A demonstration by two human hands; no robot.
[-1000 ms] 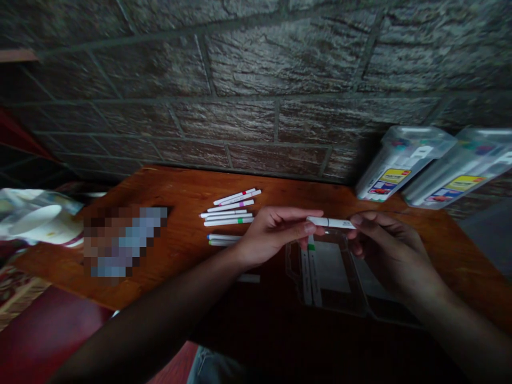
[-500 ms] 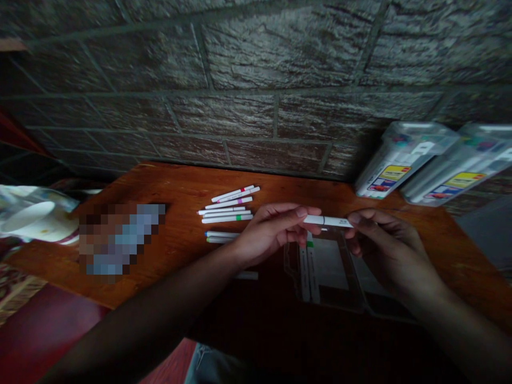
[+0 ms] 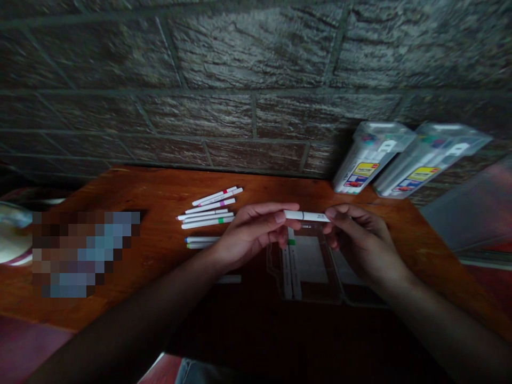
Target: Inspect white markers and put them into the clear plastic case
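Observation:
Both my hands hold one white marker [image 3: 306,216] level above the table. My left hand [image 3: 250,233] pinches its left end between thumb and fingers. My right hand [image 3: 362,242] grips its right end with curled fingers. Directly below lies an open clear plastic case [image 3: 312,264] with two markers [image 3: 290,266] inside, one with a green band. To the left, a loose row of several white markers [image 3: 208,210] with coloured bands rests on the wooden table [image 3: 160,192].
Two clear marker boxes [image 3: 372,157] with yellow labels lean against the brick wall at the back right. A white dish [image 3: 12,240] sits at the left edge. A blurred patch covers something on the table's left part.
The view has shifted right, so everything sits further left in frame. My hands keep the same hold on the marker, held slightly lower toward the case.

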